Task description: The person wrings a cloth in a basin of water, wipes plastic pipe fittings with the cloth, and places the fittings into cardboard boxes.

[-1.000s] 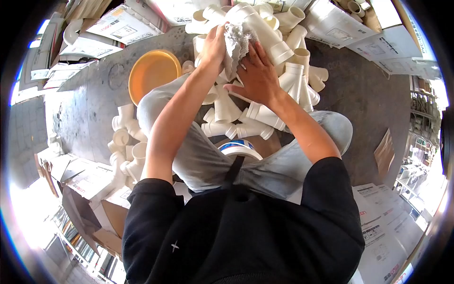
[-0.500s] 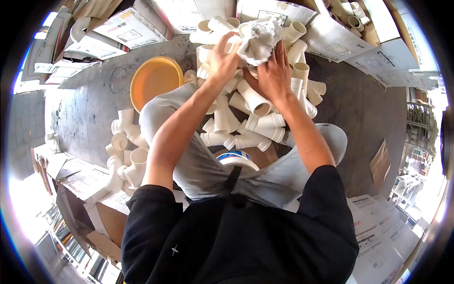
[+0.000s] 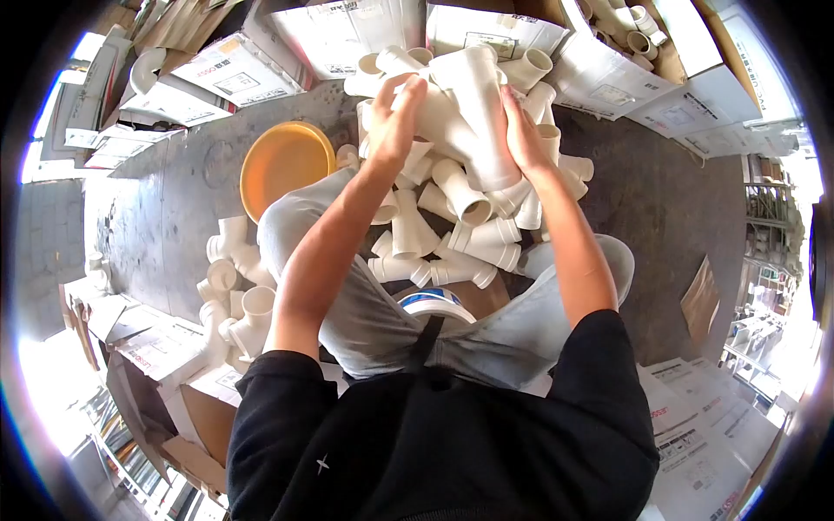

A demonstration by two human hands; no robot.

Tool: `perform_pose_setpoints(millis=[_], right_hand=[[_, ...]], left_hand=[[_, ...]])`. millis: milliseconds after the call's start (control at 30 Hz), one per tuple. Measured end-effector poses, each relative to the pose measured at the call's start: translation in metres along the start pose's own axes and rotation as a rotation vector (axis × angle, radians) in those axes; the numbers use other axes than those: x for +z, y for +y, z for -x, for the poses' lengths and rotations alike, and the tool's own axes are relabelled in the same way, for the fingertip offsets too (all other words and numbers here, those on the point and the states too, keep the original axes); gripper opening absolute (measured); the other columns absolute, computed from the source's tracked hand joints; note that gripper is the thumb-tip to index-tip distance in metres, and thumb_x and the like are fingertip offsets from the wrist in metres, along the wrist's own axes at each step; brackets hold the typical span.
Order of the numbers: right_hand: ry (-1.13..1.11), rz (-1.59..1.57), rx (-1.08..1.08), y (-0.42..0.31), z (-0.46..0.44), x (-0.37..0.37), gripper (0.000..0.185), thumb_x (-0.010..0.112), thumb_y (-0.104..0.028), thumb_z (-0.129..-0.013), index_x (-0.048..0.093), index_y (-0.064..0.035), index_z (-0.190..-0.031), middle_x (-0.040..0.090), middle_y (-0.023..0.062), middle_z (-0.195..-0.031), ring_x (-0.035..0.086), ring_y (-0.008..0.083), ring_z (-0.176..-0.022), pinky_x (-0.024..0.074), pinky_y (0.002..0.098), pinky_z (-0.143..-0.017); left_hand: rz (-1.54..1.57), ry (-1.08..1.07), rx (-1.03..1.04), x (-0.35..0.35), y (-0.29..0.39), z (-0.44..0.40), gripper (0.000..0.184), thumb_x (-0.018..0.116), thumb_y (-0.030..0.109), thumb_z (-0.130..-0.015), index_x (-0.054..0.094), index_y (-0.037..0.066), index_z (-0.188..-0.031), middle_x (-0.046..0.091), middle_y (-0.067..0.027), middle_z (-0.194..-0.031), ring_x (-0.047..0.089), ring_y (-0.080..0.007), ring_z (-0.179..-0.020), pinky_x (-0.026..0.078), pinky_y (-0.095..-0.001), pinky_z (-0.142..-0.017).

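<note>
A large white branched pipe fitting (image 3: pixel 482 117) is raised at a tilt over a heap of white pipe fittings (image 3: pixel 406 227). Against its right side lies my right hand (image 3: pixel 526 139), fingers partly hidden by the fitting, gripping it. My left hand (image 3: pixel 393 126) is at its left side with the fingers apart and curved; whether the fingertips touch the fitting is unclear. No cloth shows in either hand.
An orange basin (image 3: pixel 287 165) stands left of the heap. More white fittings (image 3: pixel 257 313) lie at the lower left. Cardboard boxes (image 3: pixel 347 39) line the far side. A white bucket (image 3: pixel 439 306) sits between the legs; a cardboard piece (image 3: pixel 700 300) lies right.
The crumpled greyish-white cloth that was between my hands is out of sight. My hands have moved apart, and the large fitting now shows between them.
</note>
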State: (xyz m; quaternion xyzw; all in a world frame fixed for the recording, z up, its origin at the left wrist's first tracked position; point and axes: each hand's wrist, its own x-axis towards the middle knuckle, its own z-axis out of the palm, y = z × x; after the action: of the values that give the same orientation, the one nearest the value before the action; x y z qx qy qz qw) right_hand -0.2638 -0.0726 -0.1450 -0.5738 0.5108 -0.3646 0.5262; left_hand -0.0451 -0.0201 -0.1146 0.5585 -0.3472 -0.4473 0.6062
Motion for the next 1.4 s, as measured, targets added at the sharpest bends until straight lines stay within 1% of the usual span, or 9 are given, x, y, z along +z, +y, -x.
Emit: perform_pose_setpoints(millis=[200, 367, 567, 633, 867, 1100, 1167, 1233, 1400], right_hand=[[-0.145, -0.212, 0.008, -0.057, 0.027, 0.006, 0.075, 0.044, -0.060, -0.107, 0.060, 0.0077, -0.135, 0.068, 0.0150, -0.125, 0.063, 0.0208, -0.114, 0.0464, 0.0324, -0.103], [-0.062, 0.497, -0.367, -0.059, 0.038, 0.000, 0.043, 0.063, -0.045, -0.099, 0.071, -0.0086, -0.122, 0.072, 0.0185, -0.120, 0.069, 0.0341, -0.113, 0.0557, 0.0417, -0.088], [-0.071, 1.070, -0.910, -0.054, 0.048, 0.020, 0.032, 0.072, -0.033, -0.092, 0.077, -0.0175, -0.120, 0.068, 0.0126, -0.135, 0.050, 0.0351, -0.140, 0.0359, 0.0538, -0.119], [-0.041, 1.077, -0.911, -0.043, 0.050, 0.037, 0.036, 0.075, -0.028, -0.087, 0.077, -0.0193, -0.122, 0.064, 0.0107, -0.140, 0.039, 0.0377, -0.149, 0.0197, 0.0569, -0.127], [0.169, 0.885, -0.800, -0.049, 0.026, 0.021, 0.053, 0.062, -0.035, -0.099, 0.056, -0.0101, -0.146, 0.054, 0.0235, -0.146, 0.044, 0.0493, -0.141, 0.0381, 0.0574, -0.117], [0.077, 0.296, -0.298, -0.062, 0.028, 0.000, 0.059, 0.042, -0.048, -0.109, 0.058, 0.0013, -0.137, 0.062, 0.0273, -0.136, 0.061, 0.0441, -0.123, 0.0487, 0.0460, -0.104], [0.147, 0.532, -0.582, -0.048, 0.032, 0.015, 0.054, 0.046, -0.045, -0.108, 0.063, -0.0003, -0.132, 0.053, 0.0278, -0.145, 0.052, 0.0462, -0.133, 0.0436, 0.0501, -0.111], [0.061, 0.844, -0.799, -0.058, 0.046, 0.022, 0.049, 0.052, -0.039, -0.107, 0.061, -0.0028, -0.139, 0.052, 0.0220, -0.150, 0.038, 0.0445, -0.147, 0.0326, 0.0543, -0.121], [-0.033, 1.074, -0.873, -0.056, 0.052, 0.033, 0.044, 0.065, -0.040, -0.099, 0.069, -0.0132, -0.134, 0.057, 0.0118, -0.149, 0.034, 0.0395, -0.152, 0.0280, 0.0595, -0.123]], left_hand=[[0.223, 0.088, -0.230, -0.012, 0.011, -0.010, 0.057, 0.064, 0.043, -0.095, 0.058, 0.004, -0.137, 0.062, -0.0183, -0.121, 0.068, -0.0310, -0.106, 0.065, -0.0466, -0.071], [0.268, 0.168, -0.371, -0.018, 0.007, -0.018, 0.059, 0.061, 0.044, -0.096, 0.051, 0.008, -0.141, 0.058, -0.0149, -0.130, 0.065, -0.0326, -0.115, 0.062, -0.0538, -0.080], [0.286, 0.143, -0.444, -0.006, 0.003, -0.007, 0.054, 0.058, 0.045, -0.097, 0.049, 0.016, -0.142, 0.058, -0.0135, -0.131, 0.064, -0.0315, -0.114, 0.059, -0.0539, -0.086], [0.354, 0.043, -0.384, -0.006, -0.036, -0.021, 0.048, 0.058, 0.040, -0.098, 0.051, 0.016, -0.140, 0.063, -0.0106, -0.123, 0.066, -0.0274, -0.109, 0.059, -0.0508, -0.085], [-0.099, -0.186, -0.147, 0.020, 0.005, 0.025, 0.049, 0.065, 0.038, -0.099, 0.054, 0.017, -0.142, 0.063, -0.0179, -0.124, 0.070, -0.0282, -0.103, 0.065, -0.0353, -0.065], [-0.444, -0.145, 0.241, 0.019, 0.015, 0.034, 0.050, 0.067, 0.038, -0.098, 0.059, 0.005, -0.136, 0.062, -0.0235, -0.130, 0.053, -0.0323, -0.132, 0.038, -0.0467, -0.115], [-0.184, -0.110, 0.006, 0.017, 0.008, 0.023, 0.048, 0.070, 0.035, -0.096, 0.058, 0.010, -0.136, 0.060, -0.0217, -0.126, 0.069, -0.0296, -0.104, 0.065, -0.0382, -0.071], [0.002, -0.064, -0.073, 0.011, 0.010, 0.015, 0.046, 0.067, 0.032, -0.099, 0.054, 0.010, -0.137, 0.062, -0.0183, -0.121, 0.072, -0.0237, -0.094, 0.064, -0.0318, -0.057], [0.333, -0.007, -0.001, -0.020, -0.027, -0.033, 0.043, 0.058, 0.032, -0.101, 0.050, 0.006, -0.134, 0.060, -0.0153, -0.119, 0.066, -0.0277, -0.103, 0.060, -0.0442, -0.083]])
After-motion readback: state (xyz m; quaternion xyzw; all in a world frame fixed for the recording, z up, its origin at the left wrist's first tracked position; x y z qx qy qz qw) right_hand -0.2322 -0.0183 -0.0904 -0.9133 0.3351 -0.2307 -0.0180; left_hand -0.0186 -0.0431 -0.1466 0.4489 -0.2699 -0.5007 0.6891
